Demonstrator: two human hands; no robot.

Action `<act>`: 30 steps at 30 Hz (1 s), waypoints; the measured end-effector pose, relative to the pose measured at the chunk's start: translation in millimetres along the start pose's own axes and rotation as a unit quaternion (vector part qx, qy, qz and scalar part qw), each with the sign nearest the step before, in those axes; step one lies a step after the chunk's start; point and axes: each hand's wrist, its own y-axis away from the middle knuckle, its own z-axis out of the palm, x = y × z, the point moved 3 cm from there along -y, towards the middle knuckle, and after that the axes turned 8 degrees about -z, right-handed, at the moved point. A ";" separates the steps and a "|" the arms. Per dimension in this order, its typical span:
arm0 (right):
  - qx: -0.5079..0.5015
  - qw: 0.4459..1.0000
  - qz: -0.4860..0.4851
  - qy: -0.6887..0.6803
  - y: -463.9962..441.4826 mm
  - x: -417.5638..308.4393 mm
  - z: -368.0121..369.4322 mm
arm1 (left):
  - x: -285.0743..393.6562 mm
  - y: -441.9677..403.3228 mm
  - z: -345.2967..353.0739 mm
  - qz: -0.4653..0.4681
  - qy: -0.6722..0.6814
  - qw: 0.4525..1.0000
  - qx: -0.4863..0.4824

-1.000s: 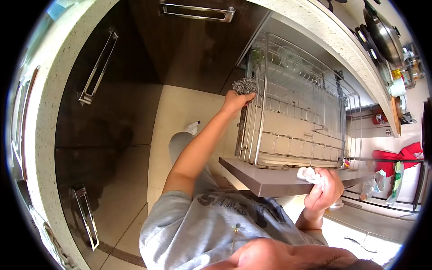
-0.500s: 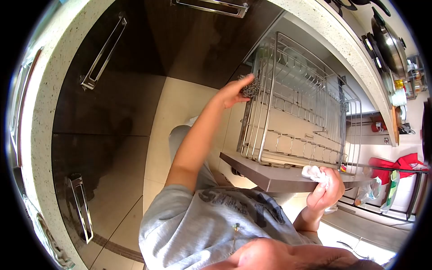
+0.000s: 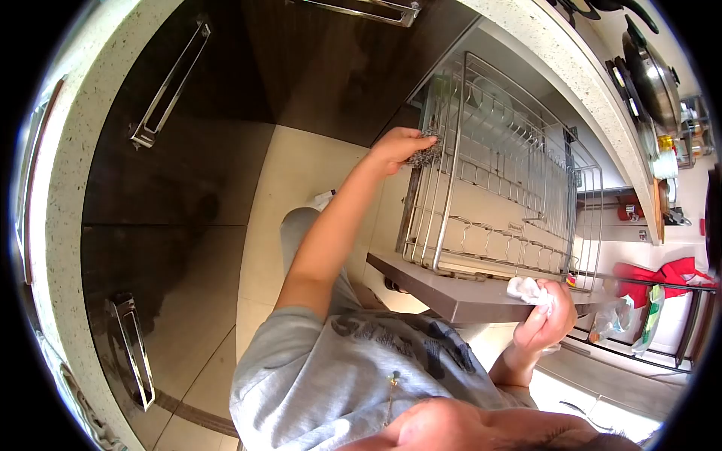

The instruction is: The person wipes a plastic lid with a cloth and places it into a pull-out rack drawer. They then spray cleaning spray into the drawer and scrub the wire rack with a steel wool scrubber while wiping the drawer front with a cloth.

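Observation:
My left hand [image 3: 396, 150] is closed around a grey steel wool scrubber [image 3: 426, 154], which sits against the outer left side of a pulled-out wire dish rack [image 3: 450, 197]. My right hand [image 3: 550, 322] grips a crumpled white cloth or tissue [image 3: 529, 290] at the top edge of the brown drawer front [image 3: 447, 295]. Whether the right fingers also hold the drawer edge cannot be made out. Metal wires form the rack's sides and dividers, and clear glassy items [image 3: 489, 98] are partly visible toward its back.
Dark cabinets [image 3: 188, 173] with metal handles stand on the left. A speckled countertop [image 3: 560, 60] curves over the open drawer. Pans [image 3: 653, 79] hang or stand at the upper right. A red cloth [image 3: 669, 274] and plastic bags lie on a rack at the right.
My left hand has shifted slightly right and its fingers have closed more tightly on the scrubber. My right hand and the rack look nearly unmoved.

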 end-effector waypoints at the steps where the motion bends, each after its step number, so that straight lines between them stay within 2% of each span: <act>1: 0.000 1.000 0.001 0.000 -0.6 0.3 1.2 | 3.3 -6.6 1.5 0.040 -0.072 0.994 0.066; 2: 0.005 1.000 0.003 0.002 -1.0 -0.2 1.7 | 5.7 -5.5 5.7 0.082 -0.123 0.982 0.115; 5: 0.014 1.000 0.000 0.001 -3.5 -1.4 1.9 | -2.9 15.9 18.8 0.111 -0.206 0.957 0.170; 6: 0.013 1.000 -0.005 -0.002 -4.4 -1.9 1.7 | -14.5 17.2 18.3 0.160 -0.186 0.953 0.178; 9: 0.009 1.000 -0.004 -0.001 -4.7 -2.5 1.8 | -42.3 43.9 25.7 0.193 -0.134 0.955 0.182; 11: 0.013 1.000 -0.009 -0.001 -3.5 -0.6 2.8 | -45.6 39.3 21.9 0.155 -0.111 0.970 0.149; 13: 0.011 1.000 -0.012 0.000 0.5 -1.4 1.8 | -32.8 14.9 9.8 0.287 -0.198 0.899 0.266; 15: 0.010 0.999 0.034 -0.017 4.5 0.4 0.8 | -1.6 -13.0 5.3 0.236 -0.184 0.901 0.314; 17: 0.011 0.999 0.035 -0.020 4.9 0.5 0.5 | 0.1 -10.1 6.6 0.199 -0.175 0.917 0.299; 20: 0.004 0.999 0.036 -0.022 4.6 -0.2 -0.5 | -19.0 10.6 10.7 0.171 -0.214 0.925 0.265; 23: 0.010 1.000 -0.011 0.001 0.5 -2.6 2.5 | -33.1 30.4 14.0 0.139 -0.130 0.968 0.164; 24: 0.001 1.000 0.026 -0.009 5.0 -3.8 1.2 | -23.1 26.9 12.4 0.208 -0.208 0.927 0.233; 25: -0.001 0.998 0.057 -0.015 7.8 -2.1 0.6 | -14.8 21.0 13.2 0.220 -0.183 0.926 0.245; 27: -0.004 0.999 0.051 -0.002 9.8 -1.9 -0.9 | -14.0 2.4 11.8 0.253 -0.194 0.902 0.291; 30: -0.015 0.999 0.046 0.016 7.3 -1.8 -0.3 | -42.6 17.8 13.9 0.195 -0.179 0.931 0.251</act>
